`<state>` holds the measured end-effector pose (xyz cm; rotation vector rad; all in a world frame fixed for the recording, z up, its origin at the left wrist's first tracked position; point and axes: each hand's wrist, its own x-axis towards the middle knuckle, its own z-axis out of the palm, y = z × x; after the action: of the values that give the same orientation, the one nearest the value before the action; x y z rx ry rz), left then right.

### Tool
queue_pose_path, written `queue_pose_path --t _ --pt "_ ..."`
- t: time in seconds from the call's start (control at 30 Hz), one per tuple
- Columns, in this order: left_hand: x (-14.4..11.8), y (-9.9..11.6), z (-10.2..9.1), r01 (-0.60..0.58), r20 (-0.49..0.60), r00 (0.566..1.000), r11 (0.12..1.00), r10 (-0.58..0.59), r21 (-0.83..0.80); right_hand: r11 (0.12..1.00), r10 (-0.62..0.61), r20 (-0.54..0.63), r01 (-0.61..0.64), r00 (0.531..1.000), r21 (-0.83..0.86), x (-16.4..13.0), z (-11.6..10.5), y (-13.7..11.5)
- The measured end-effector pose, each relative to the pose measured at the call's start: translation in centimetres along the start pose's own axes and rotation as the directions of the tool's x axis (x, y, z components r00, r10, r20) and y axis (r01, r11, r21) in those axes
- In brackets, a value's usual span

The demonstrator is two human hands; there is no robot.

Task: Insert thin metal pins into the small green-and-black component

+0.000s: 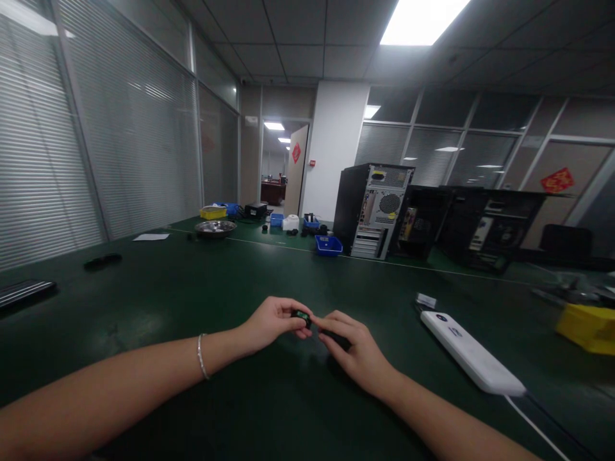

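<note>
Above the green table, my left hand [281, 320] pinches a small black part with a green face [302, 315], which looks like a circuit board in a black housing. My right hand [358, 349] is closed around a slim black object [336, 338], its kind mostly hidden by my palm. The fingertips of both hands meet close to the small part, and the right index finger points at its edge. Whether the slim object touches the part cannot be made out.
Right of my hands lies a white power strip [473, 352] with a cable, then a yellow bin [589, 328]. Computer towers [375, 211] stand behind, beside a blue bin [328, 246]. A metal bowl [215, 229] sits back left; a dark keyboard-like object [26, 293] lies far left.
</note>
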<state>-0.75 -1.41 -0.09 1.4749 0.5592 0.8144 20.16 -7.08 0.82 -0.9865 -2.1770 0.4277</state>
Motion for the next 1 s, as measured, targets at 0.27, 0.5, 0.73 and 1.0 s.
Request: queue_pose_path --t 0.27,0.5,0.73,1.0 --pt "-0.18 0.18 0.38 0.012 -0.029 0.999 1.000 -0.013 -0.018 1.000 -0.009 -0.024 0.010 1.000 0.029 0.05 0.22 0.21" --pt "-0.05 0.01 0.43 0.007 -0.057 0.998 0.999 -0.010 -0.047 0.997 0.008 -0.055 -0.004 0.998 0.082 0.15 0.38 0.14" --pt "0.04 0.01 0.48 -0.011 -0.083 0.997 0.998 0.006 -0.061 0.996 0.036 -0.064 -0.031 0.997 0.079 0.31 0.51 0.20" --pt "0.35 -0.11 0.61 -0.017 -0.215 0.977 0.996 -0.002 -0.084 0.994 0.035 -0.107 -0.024 0.994 0.108 0.39 0.59 -0.41"
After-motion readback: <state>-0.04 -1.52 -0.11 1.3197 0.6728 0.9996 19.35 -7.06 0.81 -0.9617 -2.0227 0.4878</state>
